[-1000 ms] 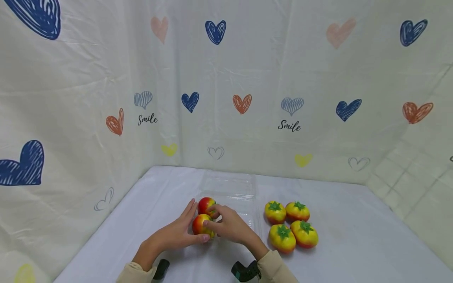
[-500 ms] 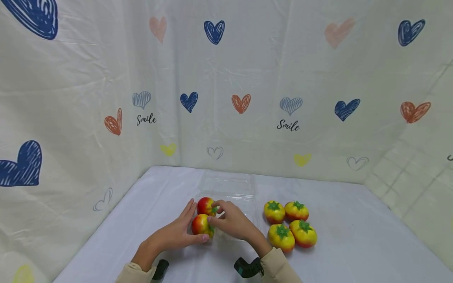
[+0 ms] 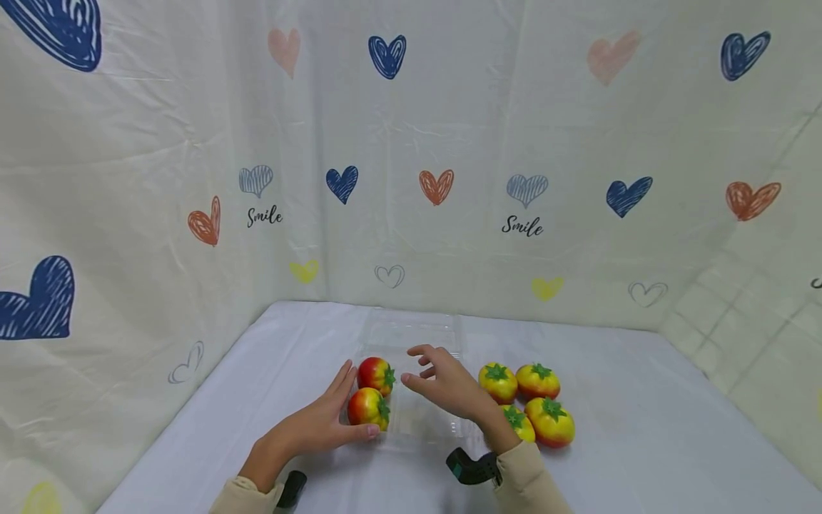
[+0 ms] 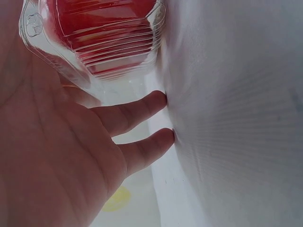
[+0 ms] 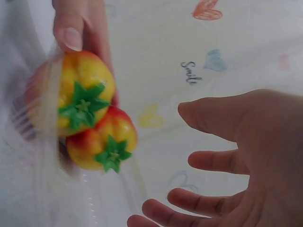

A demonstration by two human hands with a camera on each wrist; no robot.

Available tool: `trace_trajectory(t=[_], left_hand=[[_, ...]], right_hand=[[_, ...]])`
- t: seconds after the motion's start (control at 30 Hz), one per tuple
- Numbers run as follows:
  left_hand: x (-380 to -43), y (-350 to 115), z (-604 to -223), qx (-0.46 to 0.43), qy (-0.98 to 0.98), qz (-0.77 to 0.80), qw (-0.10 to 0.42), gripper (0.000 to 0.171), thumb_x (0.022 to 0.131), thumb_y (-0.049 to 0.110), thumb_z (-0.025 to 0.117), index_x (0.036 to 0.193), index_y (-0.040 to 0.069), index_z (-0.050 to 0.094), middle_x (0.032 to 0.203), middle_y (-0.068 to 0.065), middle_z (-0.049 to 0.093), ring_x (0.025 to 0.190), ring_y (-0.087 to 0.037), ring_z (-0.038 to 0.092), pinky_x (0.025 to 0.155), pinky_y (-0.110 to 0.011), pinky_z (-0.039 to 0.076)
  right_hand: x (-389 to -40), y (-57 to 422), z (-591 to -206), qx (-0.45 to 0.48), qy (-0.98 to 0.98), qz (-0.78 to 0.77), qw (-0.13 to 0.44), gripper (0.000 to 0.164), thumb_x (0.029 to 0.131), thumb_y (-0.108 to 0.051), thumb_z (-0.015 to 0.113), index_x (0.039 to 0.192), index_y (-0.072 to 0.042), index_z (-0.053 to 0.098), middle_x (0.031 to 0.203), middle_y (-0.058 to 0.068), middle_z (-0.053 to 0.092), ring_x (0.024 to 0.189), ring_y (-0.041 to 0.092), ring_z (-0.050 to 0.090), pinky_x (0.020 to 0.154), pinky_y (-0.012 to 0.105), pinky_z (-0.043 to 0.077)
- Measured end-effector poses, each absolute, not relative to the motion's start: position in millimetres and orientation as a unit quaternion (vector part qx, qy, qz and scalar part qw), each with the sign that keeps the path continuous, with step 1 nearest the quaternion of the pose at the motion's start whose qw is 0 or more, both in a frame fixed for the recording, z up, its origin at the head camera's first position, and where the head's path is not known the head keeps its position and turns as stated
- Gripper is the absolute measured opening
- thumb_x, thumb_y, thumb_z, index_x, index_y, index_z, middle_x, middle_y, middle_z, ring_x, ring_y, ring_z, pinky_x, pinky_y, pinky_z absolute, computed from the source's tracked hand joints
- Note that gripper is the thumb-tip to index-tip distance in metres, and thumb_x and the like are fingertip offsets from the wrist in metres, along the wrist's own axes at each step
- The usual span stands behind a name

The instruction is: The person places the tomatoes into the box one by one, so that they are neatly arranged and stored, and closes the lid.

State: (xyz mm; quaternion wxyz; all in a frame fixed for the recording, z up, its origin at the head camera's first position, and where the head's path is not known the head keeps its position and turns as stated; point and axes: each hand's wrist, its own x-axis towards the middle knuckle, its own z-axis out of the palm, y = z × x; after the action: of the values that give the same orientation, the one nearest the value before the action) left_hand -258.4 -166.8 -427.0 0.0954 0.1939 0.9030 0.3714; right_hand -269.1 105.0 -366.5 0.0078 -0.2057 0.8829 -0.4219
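A clear plastic box (image 3: 420, 421) lies on the table with its hinged lid (image 3: 411, 330) folded back. Two red-and-yellow fruits with green star-shaped tops, a far one (image 3: 374, 374) and a near one (image 3: 367, 408), sit side by side along its left wall. My left hand (image 3: 324, 422) lies against that wall, fingers stretched out and thumb at the near corner. In the left wrist view, fingertips (image 4: 165, 135) meet the tabletop beside the box's ribbed side. My right hand (image 3: 449, 382) hovers over the box's right part, fingers spread and nothing held.
Several more yellow-red fruits (image 3: 539, 382) stand grouped on the white-covered table (image 3: 642, 414) right of the box; my right forearm partly covers one. A white curtain (image 3: 462, 128) printed with hearts hangs behind the table and along the left.
My right hand has let go of the near fruit and moved right, away from both fruits, with its fingers opening. The left hand stays at the box's left side.
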Motion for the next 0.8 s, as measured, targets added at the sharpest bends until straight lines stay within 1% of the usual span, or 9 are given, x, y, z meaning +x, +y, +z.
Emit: trace_trajectory(t=[0.23,0.33,0.53,0.7,0.8], left_hand=[[-259.4,-165.4,-428.3,0.195,0.903,0.371,0.097,0.125,0.089,0.068,0.075,0.172,0.004,0.007,0.180,-0.012,-0.004,0.162,-0.038,0.015,0.124,-0.064,0.026],[-259.4,-165.7,-428.0,0.198,0.903,0.369,0.097,0.125,0.090,0.068,0.075,0.172,0.003,0.006,0.179,-0.012,-0.005,0.162,-0.037,0.015,0.125,-0.062,0.025],[-261.0,-166.7,-428.7,0.203,0.903,0.367,0.095,0.125,0.091,0.068,0.075,0.172,0.003,0.006,0.179,-0.013,-0.006,0.162,-0.037,0.015,0.125,-0.061,0.025],[-261.1,-166.4,-428.9,0.200,0.902,0.369,0.095,0.125,0.090,0.067,0.075,0.172,0.003,0.006,0.179,-0.013,-0.006,0.162,-0.037,0.015,0.125,-0.062,0.025],[-260.0,-166.2,-427.7,0.198,0.904,0.365,0.097,0.125,0.090,0.068,0.075,0.172,0.003,0.005,0.179,-0.013,-0.006,0.162,-0.038,0.015,0.124,-0.062,0.026]], right_hand=[[-270.6,129.6,-356.4,-0.184,0.889,-0.419,-0.021,0.050,0.102,-0.030,0.075,0.145,-0.008,0.062,0.140,0.020,0.060,0.122,0.039,0.065,0.091,0.052,0.062],[-270.0,142.6,-349.8,-0.175,0.895,-0.409,-0.031,0.053,0.103,-0.033,0.074,0.147,-0.008,0.060,0.143,0.021,0.059,0.127,0.040,0.062,0.095,0.055,0.060],[-268.9,172.4,-339.2,-0.178,0.901,-0.393,-0.056,0.058,0.105,-0.034,0.070,0.152,-0.004,0.055,0.149,0.026,0.053,0.134,0.047,0.056,0.103,0.062,0.054],[-268.3,195.7,-334.0,-0.144,0.913,-0.377,-0.058,0.063,0.106,-0.039,0.068,0.155,-0.005,0.051,0.154,0.029,0.049,0.140,0.049,0.050,0.104,0.065,0.052],[-269.0,208.9,-333.4,-0.132,0.919,-0.368,-0.060,0.064,0.106,-0.038,0.068,0.157,-0.004,0.049,0.155,0.031,0.047,0.140,0.052,0.048,0.105,0.067,0.050]])
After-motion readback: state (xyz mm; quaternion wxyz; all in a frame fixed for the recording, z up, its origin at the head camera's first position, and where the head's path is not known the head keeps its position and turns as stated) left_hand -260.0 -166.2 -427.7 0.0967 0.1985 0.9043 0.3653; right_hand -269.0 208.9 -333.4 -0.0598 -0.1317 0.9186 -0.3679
